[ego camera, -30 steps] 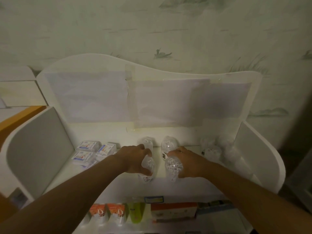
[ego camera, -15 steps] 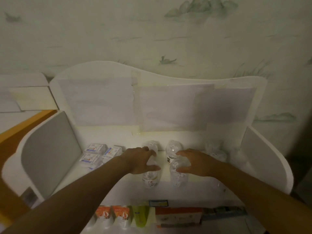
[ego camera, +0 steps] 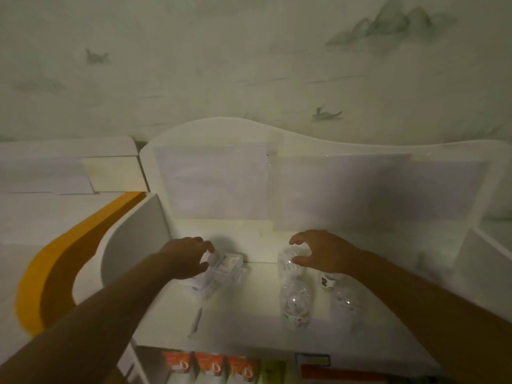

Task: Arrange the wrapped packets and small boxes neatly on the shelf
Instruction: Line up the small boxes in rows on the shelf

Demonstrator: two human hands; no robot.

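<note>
Low at 6 o'clock, a lower shelf shows orange cartons (ego camera: 210, 365) in a row. Above them, on the white shelf (ego camera: 249, 325), a clear wrapped packet (ego camera: 296, 304) lies at about 5 o'clock. The small boxes (ego camera: 225, 270) sit at about 8 o'clock. The left hand (ego camera: 186, 261) hangs over the boxes, its grip partly curled, fingertips touching the top one. At 3 o'clock the right hand (ego camera: 322, 252) is spread wide over another clear packet (ego camera: 289, 263), holding nothing.
</note>
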